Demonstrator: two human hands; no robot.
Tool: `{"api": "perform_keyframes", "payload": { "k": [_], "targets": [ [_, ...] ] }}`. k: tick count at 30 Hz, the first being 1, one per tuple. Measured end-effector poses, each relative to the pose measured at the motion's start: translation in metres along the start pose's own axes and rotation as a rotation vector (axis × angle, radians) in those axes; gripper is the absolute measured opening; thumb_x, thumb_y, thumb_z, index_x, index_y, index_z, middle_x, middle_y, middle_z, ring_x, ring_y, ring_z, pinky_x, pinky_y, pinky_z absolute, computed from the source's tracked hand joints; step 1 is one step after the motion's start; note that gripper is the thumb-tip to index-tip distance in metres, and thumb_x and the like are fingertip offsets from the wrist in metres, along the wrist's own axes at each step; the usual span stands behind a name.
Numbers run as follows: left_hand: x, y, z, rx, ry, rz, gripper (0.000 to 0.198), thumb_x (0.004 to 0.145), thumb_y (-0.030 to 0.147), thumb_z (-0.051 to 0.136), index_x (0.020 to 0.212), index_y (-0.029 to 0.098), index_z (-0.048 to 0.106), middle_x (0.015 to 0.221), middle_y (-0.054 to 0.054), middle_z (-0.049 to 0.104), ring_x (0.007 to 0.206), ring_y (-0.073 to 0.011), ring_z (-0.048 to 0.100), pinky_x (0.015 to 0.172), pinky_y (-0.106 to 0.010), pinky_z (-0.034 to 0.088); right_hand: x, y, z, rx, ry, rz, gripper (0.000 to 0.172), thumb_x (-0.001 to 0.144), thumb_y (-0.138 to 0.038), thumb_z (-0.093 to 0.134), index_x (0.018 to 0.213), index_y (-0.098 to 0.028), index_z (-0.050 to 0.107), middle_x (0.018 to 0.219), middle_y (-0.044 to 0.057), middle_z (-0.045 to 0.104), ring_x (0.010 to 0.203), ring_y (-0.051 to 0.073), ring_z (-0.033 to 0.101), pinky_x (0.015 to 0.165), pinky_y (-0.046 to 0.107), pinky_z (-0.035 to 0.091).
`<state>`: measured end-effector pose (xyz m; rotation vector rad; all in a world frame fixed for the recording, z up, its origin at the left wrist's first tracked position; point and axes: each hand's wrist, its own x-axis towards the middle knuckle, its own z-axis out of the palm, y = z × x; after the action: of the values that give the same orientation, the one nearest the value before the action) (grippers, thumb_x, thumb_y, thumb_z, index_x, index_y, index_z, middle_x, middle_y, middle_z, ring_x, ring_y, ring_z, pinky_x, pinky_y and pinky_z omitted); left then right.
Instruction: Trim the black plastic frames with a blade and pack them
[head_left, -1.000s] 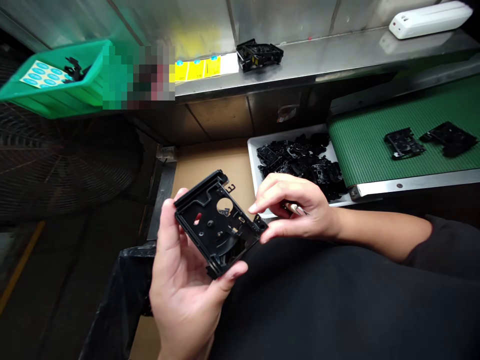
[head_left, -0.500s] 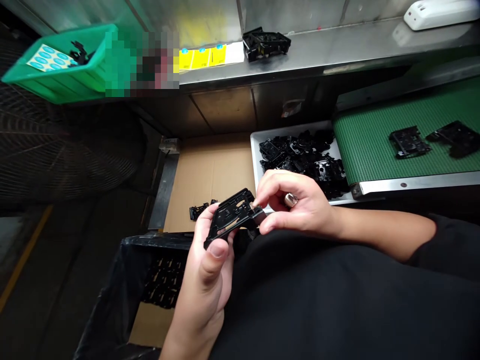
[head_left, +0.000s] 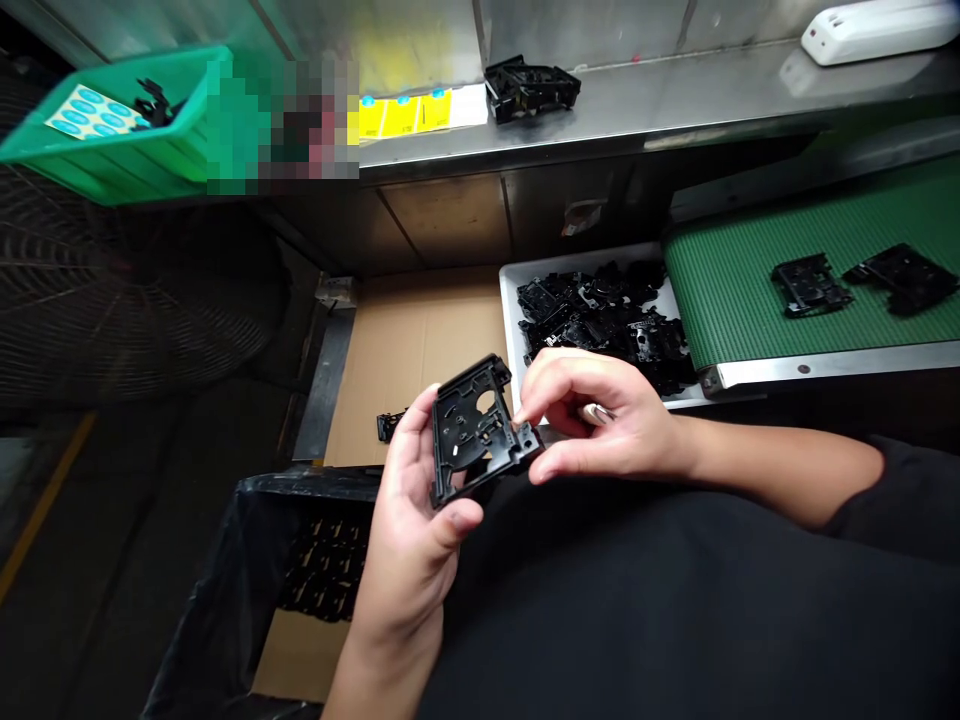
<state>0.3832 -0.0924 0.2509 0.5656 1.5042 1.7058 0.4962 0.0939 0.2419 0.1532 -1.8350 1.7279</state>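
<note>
A flat black plastic frame part (head_left: 480,430) with a round hole and moulded ribs lies across the fingers of my left hand (head_left: 405,520), its thumb pressed on the lower edge. My right hand (head_left: 607,425) pinches the part's right corner between fingertip and thumb. A small silver metal item (head_left: 598,413), perhaps a ring, shows among my right fingers. Just behind the right hand is a white tray (head_left: 510,300) heaped with black plastic parts.
A black bag-lined bin (head_left: 300,520) holding black parts stands below my left hand, beside cardboard (head_left: 405,370) with a small black part (head_left: 388,426). A green conveyor belt (head_left: 735,290) carries two parts. A steel shelf (head_left: 645,120), green bin (head_left: 112,130) and fan (head_left: 127,300) stand beyond.
The black part has turned in my hands, from a tilted, narrow view to its face showing toward me. My right fingertips stay at its corner. The view has shifted slightly.
</note>
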Motion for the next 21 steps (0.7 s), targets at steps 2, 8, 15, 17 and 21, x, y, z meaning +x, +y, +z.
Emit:
{"api": "perform_keyframes", "payload": {
  "k": [2,8,15,17,21],
  "targets": [
    [0.0,0.0,-0.003,0.115,0.02,0.08,0.1,0.064,0.039,0.091,0.151,0.038,0.04,0.16,-0.008,0.042,0.145,-0.0364,0.042,0.116,-0.048,0.045,-0.001,-0.002,-0.002,-0.031,-0.044,-0.026,0.028,0.076,-0.024,0.087,0.095,-0.014,0.07,0.089,0.004,0.064,0.066,0.009,0.054,0.05,0.02,0.042],
    [-0.003,0.004,-0.009,0.318,0.031,0.383,0.103,0.066,0.019,0.09,0.15,0.044,0.036,0.168,-0.004,0.027,0.15,-0.0337,0.034,0.118,-0.052,0.042,-0.003,-0.004,-0.005,-0.046,-0.115,-0.027,0.024,0.083,-0.016,0.08,0.104,-0.014,0.069,0.095,0.007,0.066,0.074,0.012,0.057,0.052,0.02,0.044],
    [0.001,0.013,-0.02,0.573,0.054,0.631,0.075,0.052,0.019,0.097,0.117,0.028,0.06,0.147,-0.011,0.048,0.142,-0.0394,0.044,0.108,-0.063,0.049,-0.004,-0.004,-0.002,0.04,-0.079,0.032,0.027,0.082,-0.013,0.08,0.108,-0.015,0.07,0.093,0.005,0.064,0.065,0.01,0.05,0.049,0.021,0.042],
    [0.001,0.016,-0.021,0.573,0.059,0.645,0.071,0.051,0.019,0.097,0.112,0.027,0.062,0.146,-0.011,0.049,0.142,-0.0397,0.044,0.11,-0.066,0.047,-0.004,-0.004,-0.001,0.034,-0.066,0.041,0.028,0.082,-0.013,0.081,0.108,-0.015,0.071,0.092,0.005,0.063,0.064,0.01,0.05,0.049,0.022,0.043],
    [-0.002,0.018,-0.016,0.494,0.046,0.599,0.058,0.057,0.012,0.093,0.104,0.026,0.063,0.153,-0.012,0.044,0.143,-0.0396,0.042,0.111,-0.069,0.043,-0.004,-0.003,0.001,0.023,-0.038,0.047,0.028,0.082,-0.014,0.081,0.108,-0.016,0.072,0.093,0.005,0.063,0.065,0.011,0.051,0.051,0.023,0.043]
  ]
}}
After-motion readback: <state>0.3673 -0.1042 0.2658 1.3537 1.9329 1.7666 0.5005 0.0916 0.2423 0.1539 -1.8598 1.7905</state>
